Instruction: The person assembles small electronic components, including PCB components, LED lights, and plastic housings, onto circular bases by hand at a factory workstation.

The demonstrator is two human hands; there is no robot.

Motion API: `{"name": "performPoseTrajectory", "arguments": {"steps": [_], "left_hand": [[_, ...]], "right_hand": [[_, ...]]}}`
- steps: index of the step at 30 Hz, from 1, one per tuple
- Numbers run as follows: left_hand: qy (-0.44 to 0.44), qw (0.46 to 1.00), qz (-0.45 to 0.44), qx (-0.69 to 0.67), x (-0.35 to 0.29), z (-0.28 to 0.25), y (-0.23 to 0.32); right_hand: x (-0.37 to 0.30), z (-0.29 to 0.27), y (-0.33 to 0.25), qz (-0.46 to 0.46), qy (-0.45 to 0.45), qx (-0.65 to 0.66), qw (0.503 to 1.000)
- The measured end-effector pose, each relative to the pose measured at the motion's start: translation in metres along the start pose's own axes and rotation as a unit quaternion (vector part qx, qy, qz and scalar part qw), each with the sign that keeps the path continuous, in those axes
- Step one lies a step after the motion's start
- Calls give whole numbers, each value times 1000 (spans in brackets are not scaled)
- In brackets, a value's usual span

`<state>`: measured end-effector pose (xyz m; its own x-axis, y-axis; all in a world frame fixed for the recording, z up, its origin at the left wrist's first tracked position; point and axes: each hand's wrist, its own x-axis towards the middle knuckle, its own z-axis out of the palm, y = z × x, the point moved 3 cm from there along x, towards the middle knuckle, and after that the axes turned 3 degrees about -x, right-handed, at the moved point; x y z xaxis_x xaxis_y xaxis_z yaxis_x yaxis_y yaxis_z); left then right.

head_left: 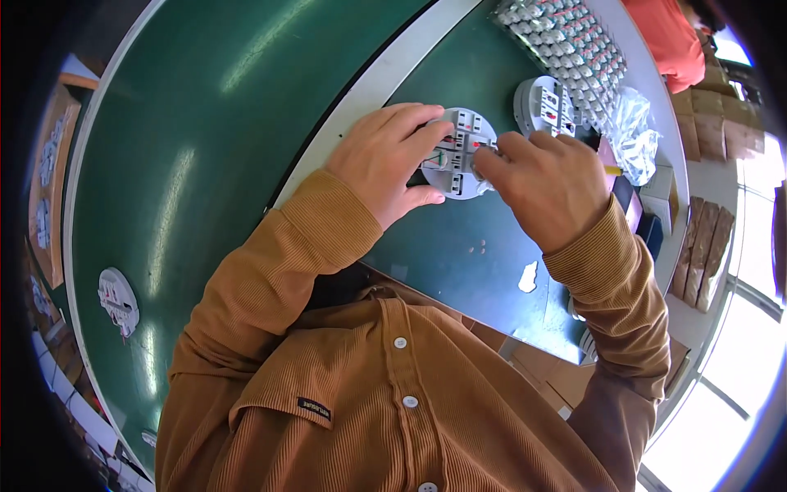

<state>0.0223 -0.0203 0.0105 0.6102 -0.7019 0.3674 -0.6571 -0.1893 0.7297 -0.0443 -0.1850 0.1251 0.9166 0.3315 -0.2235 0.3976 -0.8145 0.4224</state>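
Note:
A round light-grey plastic base (pixel 466 184) with raised blocks, slots, small red parts and a thin green wire lies on the green tabletop in front of me. My left hand (pixel 389 152) grips it from the left, its fingers over the top and its thumb at the near edge. At the base's right side is my right hand (pixel 545 184), its fingers curled closed; what they pinch is hidden. A short yellow piece (pixel 613 170) shows beside that hand, and I cannot tell whether it is held. Two similar round bases (pixel 548 107) sit stacked just beyond.
A block of many small grey-and-red parts (pixel 566 49) stands far right, beside clear plastic wrap (pixel 635 135). Small copper-coloured bits (pixel 477 248) and a white scrap (pixel 528 277) lie nearer me. A pale rail (pixel 410 57) crosses the table; another base (pixel 119 302) lies left. Someone in red (pixel 668 41) is beyond.

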Motion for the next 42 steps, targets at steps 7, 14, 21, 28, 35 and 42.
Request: {"name": "performPoseTrajectory", "arguments": {"steps": [7, 14, 21, 28, 35, 42], "left_hand": [[10, 1000, 6, 11, 0, 3, 1], [13, 1000, 1, 4, 2, 5, 4], [2, 999, 10, 47, 3, 9, -10], [3, 1000, 16, 20, 6, 9, -17], [2, 1000, 15, 18, 5, 14, -18], [-19, 1000, -4, 14, 5, 7, -12]], "right_hand": [[8, -22, 7, -58, 147, 134, 978], [26, -16, 13, 91, -262, 122, 953], [-12, -5, 4, 113, -56, 133, 983], [8, 5, 3, 7, -5, 17, 1000], [36, -14, -6, -43, -117, -8, 992], [-25, 10, 4, 183, -114, 344, 914]]}}
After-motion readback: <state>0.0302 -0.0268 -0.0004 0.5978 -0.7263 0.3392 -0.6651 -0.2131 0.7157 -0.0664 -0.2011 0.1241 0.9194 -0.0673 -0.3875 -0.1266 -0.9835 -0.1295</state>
